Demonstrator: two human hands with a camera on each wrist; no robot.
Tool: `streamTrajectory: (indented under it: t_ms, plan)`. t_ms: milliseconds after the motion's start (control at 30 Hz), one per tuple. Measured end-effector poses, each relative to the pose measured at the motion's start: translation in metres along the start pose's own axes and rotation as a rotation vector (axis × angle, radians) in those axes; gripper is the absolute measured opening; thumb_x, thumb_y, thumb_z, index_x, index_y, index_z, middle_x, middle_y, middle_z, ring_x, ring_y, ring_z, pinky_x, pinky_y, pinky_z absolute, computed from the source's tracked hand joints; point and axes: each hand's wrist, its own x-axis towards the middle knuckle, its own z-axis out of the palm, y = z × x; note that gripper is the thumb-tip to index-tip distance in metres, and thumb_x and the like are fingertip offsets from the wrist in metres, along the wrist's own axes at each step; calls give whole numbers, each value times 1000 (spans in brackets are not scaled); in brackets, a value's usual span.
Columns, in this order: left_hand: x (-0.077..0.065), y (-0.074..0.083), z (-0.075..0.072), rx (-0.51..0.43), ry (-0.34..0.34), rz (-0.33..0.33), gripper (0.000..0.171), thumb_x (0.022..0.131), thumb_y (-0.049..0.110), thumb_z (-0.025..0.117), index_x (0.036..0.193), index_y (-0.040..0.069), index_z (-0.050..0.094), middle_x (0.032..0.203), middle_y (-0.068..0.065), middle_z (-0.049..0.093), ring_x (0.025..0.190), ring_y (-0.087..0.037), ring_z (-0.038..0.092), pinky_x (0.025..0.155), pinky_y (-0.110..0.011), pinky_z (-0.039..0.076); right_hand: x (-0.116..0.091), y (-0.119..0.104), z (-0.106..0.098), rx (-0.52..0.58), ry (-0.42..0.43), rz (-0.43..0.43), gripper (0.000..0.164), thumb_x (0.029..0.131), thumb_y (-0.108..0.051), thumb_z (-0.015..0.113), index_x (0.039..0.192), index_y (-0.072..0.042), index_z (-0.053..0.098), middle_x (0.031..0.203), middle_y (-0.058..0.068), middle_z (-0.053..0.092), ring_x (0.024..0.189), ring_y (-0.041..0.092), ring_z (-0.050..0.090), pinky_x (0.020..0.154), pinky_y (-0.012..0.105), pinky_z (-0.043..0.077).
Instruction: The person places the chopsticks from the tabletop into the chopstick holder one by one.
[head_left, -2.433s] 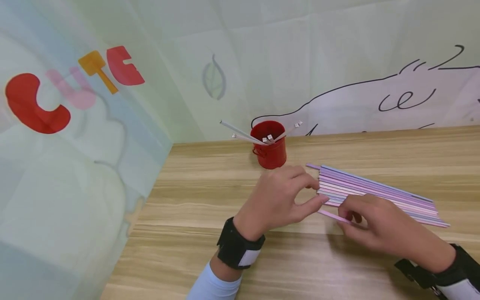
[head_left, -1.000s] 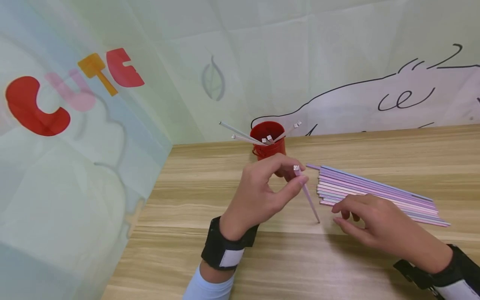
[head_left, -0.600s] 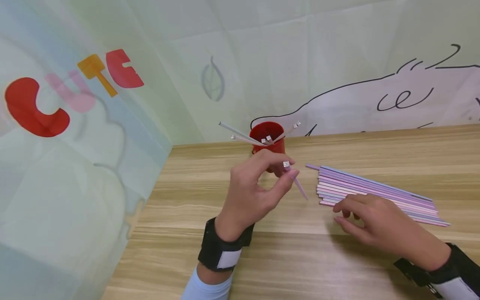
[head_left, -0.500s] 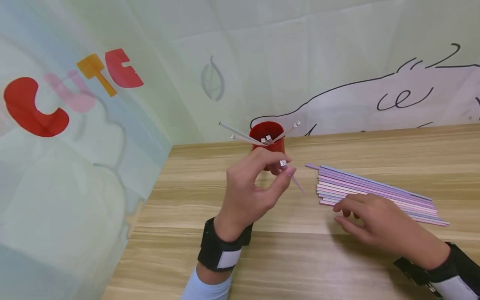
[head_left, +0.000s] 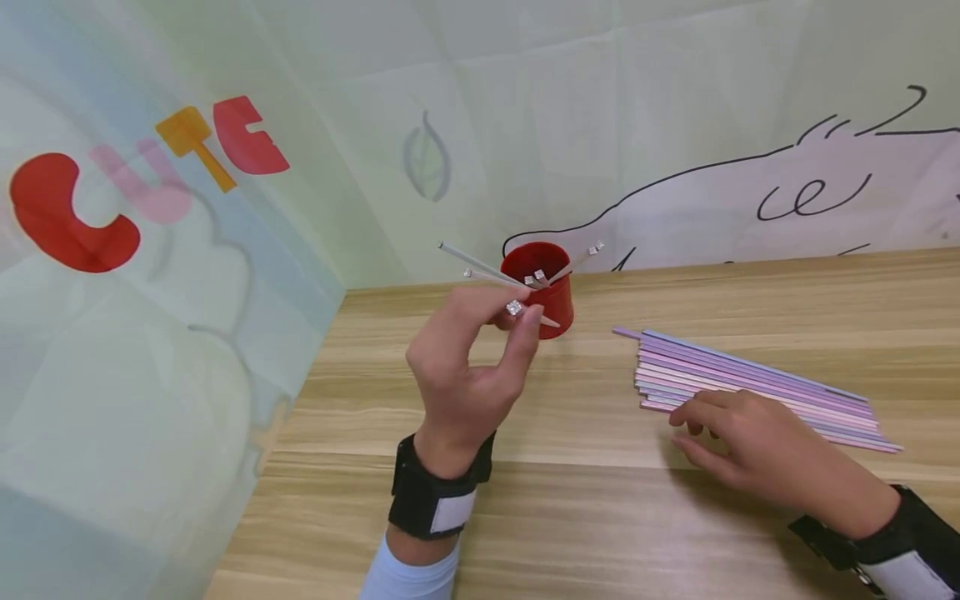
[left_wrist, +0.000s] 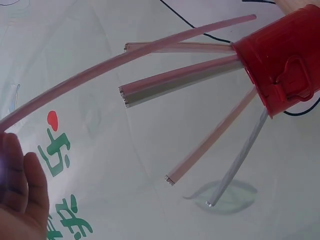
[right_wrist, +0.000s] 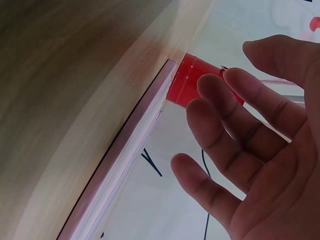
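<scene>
My left hand [head_left: 472,358] pinches a slim pink stick [left_wrist: 100,72] between thumb and fingers, near its shiny silvery square end. The stick's far end points at the small red bucket [head_left: 557,310] and overlaps its side in the head view. Several pale sticks [left_wrist: 182,76] with similar silvery ends lean out of the bucket in different directions. My right hand [head_left: 757,446] hovers low at the near edge of a row of pink, lilac and blue sticks [head_left: 720,367]. Its fingers are loosely bent and hold nothing, as the right wrist view shows.
The wood-grain table [head_left: 592,517] carries the bucket near its back edge and the row of sticks to the right. A printed cloth backdrop [head_left: 547,125] rises behind the table and along its left side. Each wrist wears a black strap.
My left hand has picked a pink stick from beside the row, raised it and carried it left to the bucket. My right hand has let go of that stick and stayed almost in place.
</scene>
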Motion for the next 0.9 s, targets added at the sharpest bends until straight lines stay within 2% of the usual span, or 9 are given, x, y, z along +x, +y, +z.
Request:
streamTrajectory:
  t_ms: [233,500,667,900]
  plan:
    - [2,-4,-4,35,127,-3,23,95,16,71,96,-7,68,88,-17,69,73,-25,64,69,-32,56,-1,1,1,-2,-25,13,18,78,-18,82,92,-17,72,78,-16,63,65,-1,56,53,28,49]
    - [3,-8,-6,97,205,-3,23,96,17,71,99,-5,69,86,-16,69,73,-27,64,68,-31,55,-1,1,1,8,-52,22,19,77,-16,83,93,-17,72,79,-16,63,67,-1,56,54,29,50]
    - [2,-12,-6,110,191,-12,24,97,18,70,100,-6,68,89,-17,69,76,-28,64,70,-30,55,-1,0,1,22,-70,32,20,77,-15,83,93,-16,72,79,-16,63,67,-1,56,55,28,51]
    - [0,-16,-6,128,106,-77,23,97,17,70,103,-5,68,91,-16,68,77,-25,64,69,-33,56,0,-1,0,22,-95,52,18,78,-16,83,93,-16,73,80,-16,63,69,-1,57,56,29,52]
